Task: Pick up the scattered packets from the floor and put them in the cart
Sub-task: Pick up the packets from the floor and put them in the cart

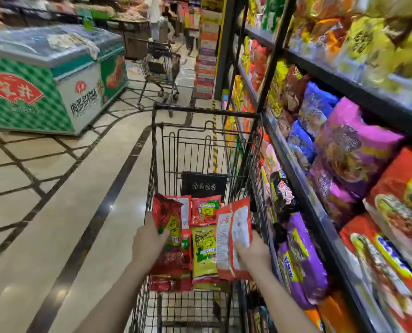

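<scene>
Head view: both hands over cart [201, 111] basket. Left hand [149, 239] gripping dark red packet [167, 216], long axis upright, tilted slightly right. Right hand [254, 252] gripping red-and-white packet [233, 236], also upright. Earlier packets [203, 251] lying flat directly below and between both grips. Drop straight down likely suffices; neither hand clearly nearer.
</scene>
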Demonstrator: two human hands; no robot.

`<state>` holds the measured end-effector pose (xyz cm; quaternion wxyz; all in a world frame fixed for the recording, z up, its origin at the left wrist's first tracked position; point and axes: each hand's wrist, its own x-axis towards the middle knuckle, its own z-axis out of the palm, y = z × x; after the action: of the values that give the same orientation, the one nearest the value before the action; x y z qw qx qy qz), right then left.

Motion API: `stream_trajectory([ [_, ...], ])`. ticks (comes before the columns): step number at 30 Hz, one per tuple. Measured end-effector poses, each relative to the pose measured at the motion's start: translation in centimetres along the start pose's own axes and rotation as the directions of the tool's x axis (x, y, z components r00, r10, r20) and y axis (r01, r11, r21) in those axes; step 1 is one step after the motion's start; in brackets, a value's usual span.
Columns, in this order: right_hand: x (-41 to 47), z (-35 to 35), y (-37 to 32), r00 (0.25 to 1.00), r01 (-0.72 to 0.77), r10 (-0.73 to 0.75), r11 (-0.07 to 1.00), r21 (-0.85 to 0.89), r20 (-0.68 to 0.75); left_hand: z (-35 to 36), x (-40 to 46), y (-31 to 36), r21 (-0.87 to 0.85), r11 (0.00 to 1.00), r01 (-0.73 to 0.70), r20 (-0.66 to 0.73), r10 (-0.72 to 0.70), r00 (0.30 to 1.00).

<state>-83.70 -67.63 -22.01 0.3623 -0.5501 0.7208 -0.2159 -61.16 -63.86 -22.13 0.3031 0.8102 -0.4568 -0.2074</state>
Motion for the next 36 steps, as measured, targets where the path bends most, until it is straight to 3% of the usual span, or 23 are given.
stream_trajectory([
  [12,23.2,9.9,-4.2,0.964,-0.118,0.12,0.993,-0.024,0.236,11.4,21.8,-2.6,-0.019,0.985,0.172,0.143,-0.168,0.975],
  [18,30.8,16.0,-1.5,0.915,-0.209,0.185,0.977,0.029,0.359,16.4,27.5,-7.1,-0.094,0.924,0.372,0.228,-0.344,0.911],
  [23,33.5,17.5,0.8,0.907,-0.367,0.353,0.93,0.022,0.232,18.3,29.2,-9.0,-0.041,0.902,0.431,0.19,-0.416,0.889],
  [27,33.6,17.5,2.2,0.93,-0.347,0.351,0.936,-0.055,0.11,19.5,28.5,-9.2,-0.063,0.923,0.379,0.175,-0.363,0.915],
  [31,33.7,18.1,3.3,0.916,-0.331,0.336,0.942,-0.059,0.219,20.8,27.9,-10.0,-0.109,0.899,0.424,0.237,-0.391,0.889],
  [36,34.3,18.3,3.4,0.918,-0.312,0.321,0.947,-0.079,0.232,21.4,29.6,-9.3,-0.089,0.904,0.417,0.185,-0.396,0.899],
])
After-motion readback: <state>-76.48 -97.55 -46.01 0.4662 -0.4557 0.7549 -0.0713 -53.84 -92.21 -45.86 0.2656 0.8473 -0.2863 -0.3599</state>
